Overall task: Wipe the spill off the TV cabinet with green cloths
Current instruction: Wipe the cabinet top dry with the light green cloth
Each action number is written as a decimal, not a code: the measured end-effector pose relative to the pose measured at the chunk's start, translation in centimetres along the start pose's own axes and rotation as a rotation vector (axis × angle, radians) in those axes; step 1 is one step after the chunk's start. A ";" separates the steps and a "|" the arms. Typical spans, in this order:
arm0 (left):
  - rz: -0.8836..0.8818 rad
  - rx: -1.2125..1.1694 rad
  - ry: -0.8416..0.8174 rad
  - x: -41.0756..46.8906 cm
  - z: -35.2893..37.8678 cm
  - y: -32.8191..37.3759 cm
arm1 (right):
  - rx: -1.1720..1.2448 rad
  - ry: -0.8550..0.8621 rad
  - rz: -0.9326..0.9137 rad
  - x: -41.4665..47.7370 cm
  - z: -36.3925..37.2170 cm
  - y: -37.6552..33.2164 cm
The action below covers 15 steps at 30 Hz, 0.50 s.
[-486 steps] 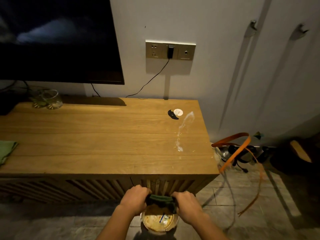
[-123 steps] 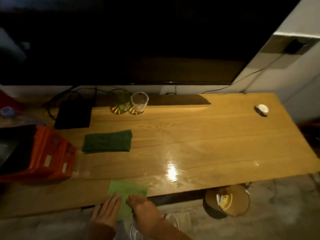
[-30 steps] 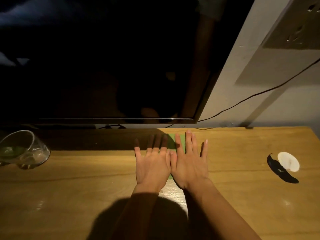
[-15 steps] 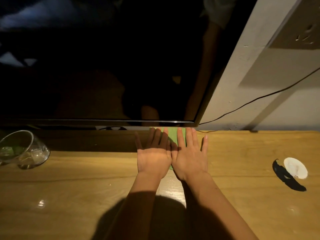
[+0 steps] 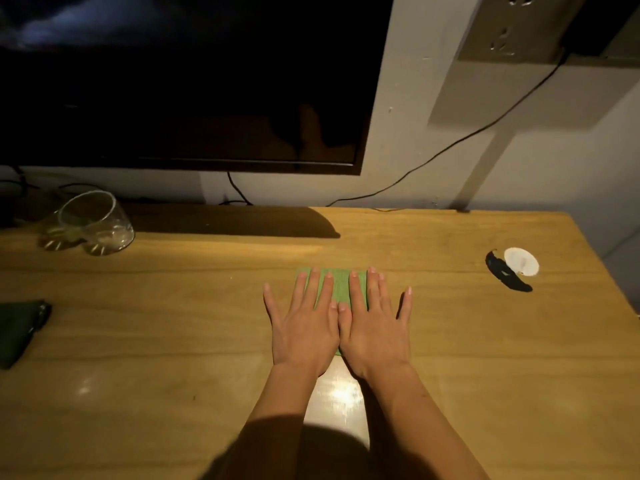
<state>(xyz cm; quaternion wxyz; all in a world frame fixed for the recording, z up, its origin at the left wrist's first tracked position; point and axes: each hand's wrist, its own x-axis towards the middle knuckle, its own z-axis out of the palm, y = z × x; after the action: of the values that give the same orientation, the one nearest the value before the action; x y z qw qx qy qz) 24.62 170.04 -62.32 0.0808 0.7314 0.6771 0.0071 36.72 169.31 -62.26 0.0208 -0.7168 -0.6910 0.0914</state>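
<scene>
Both hands lie flat and spread, side by side with thumbs touching, pressing the light green cloth [image 5: 341, 289] down onto the top of the wooden TV cabinet [image 5: 467, 341]. The left hand [image 5: 304, 327] and right hand [image 5: 375, 329] cover nearly all of it; only a strip shows between the fingers and just past the fingertips, toward the wall. The cloth's long axis seems to run away from the person, in line with the forearms. A glossy wet streak [image 5: 341, 393] lies between the wrists on the near side, so the cloth sits beyond it and the next stroke probably calls for a pull back toward the body. Neither hand is nearer
</scene>
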 end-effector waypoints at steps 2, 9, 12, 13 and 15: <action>-0.003 0.009 -0.001 -4.6 0.5 0.7 | 0.001 -0.006 -0.004 -4.6 0.3 0.5; -0.003 0.000 -0.066 -21.0 1.5 4.6 | -0.014 -0.069 0.021 -21.2 1.0 3.4; 0.001 -0.033 -0.095 -24.8 1.4 6.3 | 0.034 -0.093 0.058 -25.5 -0.1 4.0; 0.007 -0.029 -0.103 -25.4 1.3 6.6 | 0.036 -0.064 0.064 -26.2 -0.3 4.3; 0.019 -0.002 -0.108 -25.9 0.9 7.0 | -0.022 -0.066 0.030 -26.6 -0.2 4.7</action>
<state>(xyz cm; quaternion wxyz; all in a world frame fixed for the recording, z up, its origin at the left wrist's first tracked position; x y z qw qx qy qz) 29.51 143.79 -59.75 0.1178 0.7372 0.6646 -0.0312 40.67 142.64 -60.11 -0.0113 -0.7237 -0.6816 0.1078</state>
